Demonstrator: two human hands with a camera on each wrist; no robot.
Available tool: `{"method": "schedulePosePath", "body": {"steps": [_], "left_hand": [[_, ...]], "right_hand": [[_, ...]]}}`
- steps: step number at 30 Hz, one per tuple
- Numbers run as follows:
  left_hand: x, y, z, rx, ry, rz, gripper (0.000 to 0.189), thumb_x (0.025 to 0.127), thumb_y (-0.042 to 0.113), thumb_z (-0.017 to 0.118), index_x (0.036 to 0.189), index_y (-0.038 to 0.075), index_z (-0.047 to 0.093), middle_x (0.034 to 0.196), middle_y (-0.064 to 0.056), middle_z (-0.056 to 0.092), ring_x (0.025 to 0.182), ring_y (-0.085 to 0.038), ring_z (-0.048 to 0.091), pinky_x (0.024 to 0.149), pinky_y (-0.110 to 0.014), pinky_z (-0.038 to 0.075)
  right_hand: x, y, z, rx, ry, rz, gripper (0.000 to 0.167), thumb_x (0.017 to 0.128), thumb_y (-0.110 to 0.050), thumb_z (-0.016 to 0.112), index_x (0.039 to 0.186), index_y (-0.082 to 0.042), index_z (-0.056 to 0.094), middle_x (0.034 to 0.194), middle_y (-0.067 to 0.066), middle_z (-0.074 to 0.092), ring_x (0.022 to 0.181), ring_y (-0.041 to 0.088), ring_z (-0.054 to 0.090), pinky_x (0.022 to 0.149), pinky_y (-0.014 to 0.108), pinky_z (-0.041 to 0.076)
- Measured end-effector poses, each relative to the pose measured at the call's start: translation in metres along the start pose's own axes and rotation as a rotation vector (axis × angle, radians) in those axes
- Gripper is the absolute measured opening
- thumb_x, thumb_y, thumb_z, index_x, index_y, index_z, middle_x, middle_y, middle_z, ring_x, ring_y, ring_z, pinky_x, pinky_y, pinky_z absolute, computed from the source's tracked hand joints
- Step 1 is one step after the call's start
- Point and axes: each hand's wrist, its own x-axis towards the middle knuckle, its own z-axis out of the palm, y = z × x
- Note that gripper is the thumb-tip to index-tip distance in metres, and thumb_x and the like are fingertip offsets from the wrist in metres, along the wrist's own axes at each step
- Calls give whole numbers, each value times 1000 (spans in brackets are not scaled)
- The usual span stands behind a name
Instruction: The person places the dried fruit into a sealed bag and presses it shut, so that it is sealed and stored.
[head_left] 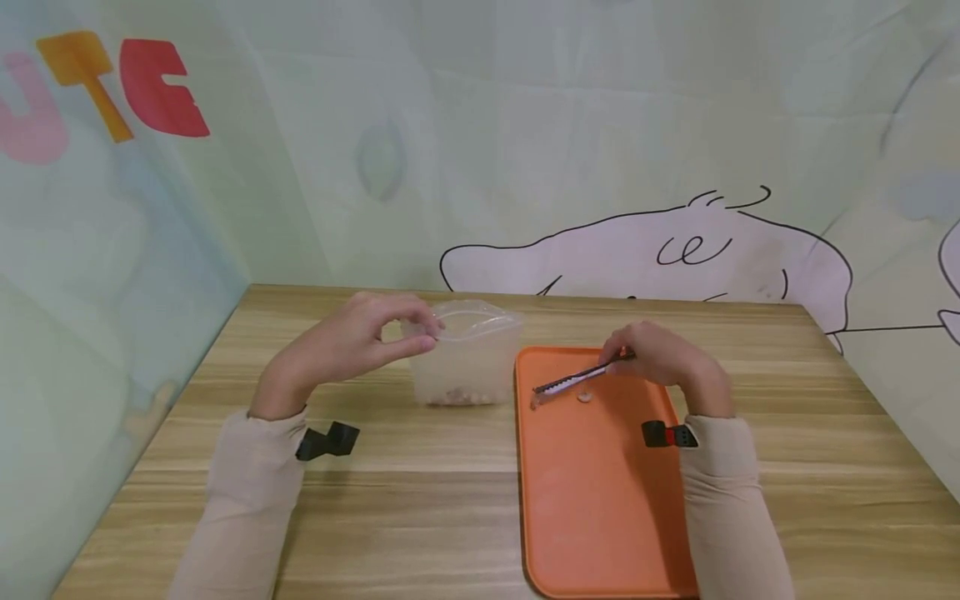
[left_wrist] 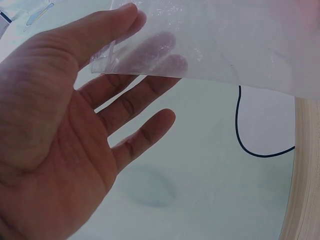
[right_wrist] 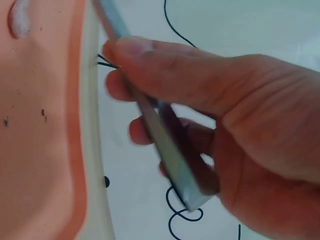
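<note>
My left hand (head_left: 367, 333) pinches the upper left edge of a translucent zip bag (head_left: 461, 362). In the left wrist view the thumb lies on the near side of the bag (left_wrist: 225, 50) and fingertips show through the film. The bag stands upright, its mouth parted, with small brownish pieces (head_left: 457, 396) at the bottom. My right hand (head_left: 660, 358) grips metal tongs (head_left: 573, 381) over an orange tray (head_left: 600, 517). At the tongs' tips is a small brownish piece (head_left: 535, 402); whether it is clamped I cannot tell. Another small pale piece (head_left: 584, 397) lies on the tray.
The wood-grain table (head_left: 405, 517) carries the bag and, to its right, the tray. Dark crumbs (right_wrist: 43, 113) dot the tray's surface. A printed cloth backdrop (head_left: 337, 167) rises behind the table and at its left side.
</note>
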Motion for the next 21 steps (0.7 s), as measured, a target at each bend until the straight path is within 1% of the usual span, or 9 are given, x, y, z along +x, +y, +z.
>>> {"method": "schedulePosePath", "body": {"steps": [4, 7, 8, 10, 13, 15, 17, 19, 21], "left_hand": [[0, 1, 0, 9, 3, 10, 8, 96, 16, 70, 103, 14, 71, 105, 7, 70, 93, -7, 64, 80, -33, 52], [0, 0, 0, 11, 10, 23, 8, 96, 16, 70, 103, 14, 71, 103, 7, 70, 93, -8, 64, 79, -34, 51], [0, 0, 0, 10, 10, 22, 8, 96, 16, 70, 103, 14, 71, 103, 8, 70, 93, -8, 64, 79, -34, 51], [0, 0, 1, 9, 6, 17, 8, 96, 16, 70, 104, 14, 70, 103, 8, 70, 93, -7, 64, 80, -34, 51], [0, 0, 1, 8, 0, 13, 7, 96, 17, 70, 103, 15, 70, 103, 8, 70, 94, -7, 64, 81, -35, 52], [0, 0, 1, 4, 1, 20, 7, 96, 16, 70, 103, 14, 70, 102, 8, 70, 93, -7, 64, 81, -35, 52], [0, 1, 2, 5, 2, 28, 7, 96, 15, 70, 103, 14, 70, 102, 8, 70, 93, -7, 64, 81, -35, 52], [1, 1, 2, 0, 3, 34, 7, 96, 15, 69, 103, 14, 70, 102, 7, 70, 92, -7, 64, 80, -34, 52], [1, 1, 2, -4, 2, 34, 7, 96, 15, 69, 103, 14, 71, 102, 7, 70, 92, -7, 64, 79, -34, 51]], "right_hand": [[-3, -2, -4, 34, 106, -11, 10, 92, -6, 73, 99, -11, 77, 99, 2, 72, 88, 19, 62, 77, 39, 52], [-7, -4, -9, 72, 200, -33, 11, 93, -7, 71, 102, -10, 77, 101, 3, 72, 91, 19, 63, 79, 40, 53], [-9, -6, -11, 85, 234, -50, 11, 94, -6, 71, 102, -9, 77, 101, 3, 71, 90, 19, 63, 78, 38, 53], [-13, -8, -16, 92, 310, -94, 11, 94, -5, 70, 102, -6, 76, 95, 3, 70, 82, 17, 61, 72, 31, 52], [-20, -13, -23, 49, 449, -162, 10, 93, -3, 71, 101, -4, 76, 89, 2, 68, 75, 15, 60, 67, 21, 49], [-23, -17, -26, 1, 542, -196, 10, 91, -1, 72, 100, -3, 76, 88, 1, 68, 74, 13, 61, 68, 16, 47], [-24, -24, -29, -31, 616, -229, 12, 89, 2, 73, 99, -3, 76, 90, 1, 70, 78, 13, 64, 73, 11, 46], [-25, -32, -31, -46, 667, -263, 13, 88, 3, 74, 100, -3, 76, 91, 1, 70, 80, 13, 65, 75, 10, 45], [-24, -40, -32, -59, 699, -300, 14, 87, 4, 74, 100, -3, 76, 91, 1, 70, 80, 13, 64, 75, 10, 45]]}}
